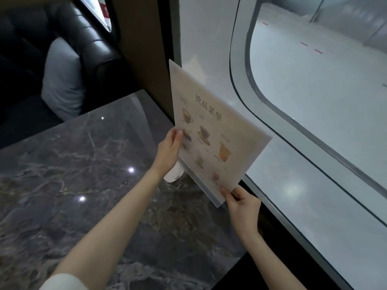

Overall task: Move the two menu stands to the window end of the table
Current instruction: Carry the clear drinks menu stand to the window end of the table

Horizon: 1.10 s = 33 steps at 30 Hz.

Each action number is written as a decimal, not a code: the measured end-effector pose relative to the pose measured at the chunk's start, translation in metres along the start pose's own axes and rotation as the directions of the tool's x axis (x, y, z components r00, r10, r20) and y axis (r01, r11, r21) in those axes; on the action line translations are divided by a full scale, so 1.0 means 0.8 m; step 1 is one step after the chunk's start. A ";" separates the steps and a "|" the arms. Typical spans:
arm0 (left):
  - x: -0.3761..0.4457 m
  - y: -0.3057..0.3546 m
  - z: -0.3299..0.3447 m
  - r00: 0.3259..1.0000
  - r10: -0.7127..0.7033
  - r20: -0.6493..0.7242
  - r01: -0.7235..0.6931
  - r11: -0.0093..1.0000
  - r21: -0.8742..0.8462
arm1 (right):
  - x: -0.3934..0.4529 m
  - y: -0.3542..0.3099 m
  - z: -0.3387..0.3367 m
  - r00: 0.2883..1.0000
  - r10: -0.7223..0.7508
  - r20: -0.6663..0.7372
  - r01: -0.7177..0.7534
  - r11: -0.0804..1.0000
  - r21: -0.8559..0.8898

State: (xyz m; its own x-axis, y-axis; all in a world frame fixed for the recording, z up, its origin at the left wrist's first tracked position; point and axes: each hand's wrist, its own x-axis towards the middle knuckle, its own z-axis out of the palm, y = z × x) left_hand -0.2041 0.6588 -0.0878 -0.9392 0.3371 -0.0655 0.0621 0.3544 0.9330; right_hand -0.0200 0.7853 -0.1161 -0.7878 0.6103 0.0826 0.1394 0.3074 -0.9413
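A clear acrylic menu stand (211,130) with a drinks menu sheet stands tilted at the window end of the dark marble table (83,164). My left hand (170,148) grips its left edge, thumb on the front face. My right hand (243,208) pinches the stand's lower right corner near its base. I can make out only this one menu stand; whether another stands behind it is hidden.
A small white object (173,174) sits on the table just behind the stand's base, under my left wrist. The large rounded window (314,101) lines the table's right side. A black leather seat (90,42) with a grey cushion (62,80) lies beyond the table's far edge.
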 end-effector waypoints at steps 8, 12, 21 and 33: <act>0.006 -0.009 0.018 0.997 0.005 0.077 -0.010 0.997 0.070 | -0.007 0.031 0.004 0.996 0.043 -0.074 -0.044 0.999 -0.011; 0.009 -0.016 0.021 0.993 0.045 0.107 -0.056 0.994 0.096 | -0.007 0.035 0.009 0.997 0.026 -0.074 -0.029 0.999 -0.039; 0.009 -0.022 0.019 0.985 -0.014 0.173 -0.018 0.983 0.184 | -0.002 0.029 0.006 0.996 0.081 -0.039 -0.082 0.996 -0.025; -0.074 -0.054 -0.004 0.990 -0.059 0.131 -0.067 0.618 0.783 | -0.040 0.032 0.011 0.942 0.331 0.059 -0.299 0.905 -0.303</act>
State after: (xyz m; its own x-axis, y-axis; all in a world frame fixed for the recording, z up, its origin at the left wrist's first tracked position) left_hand -0.1519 0.6206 -0.1227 -0.8889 0.4268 -0.1663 0.3654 0.8797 0.3043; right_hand 0.0039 0.7673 -0.1460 -0.7314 0.6333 -0.2528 0.5434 0.3172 -0.7772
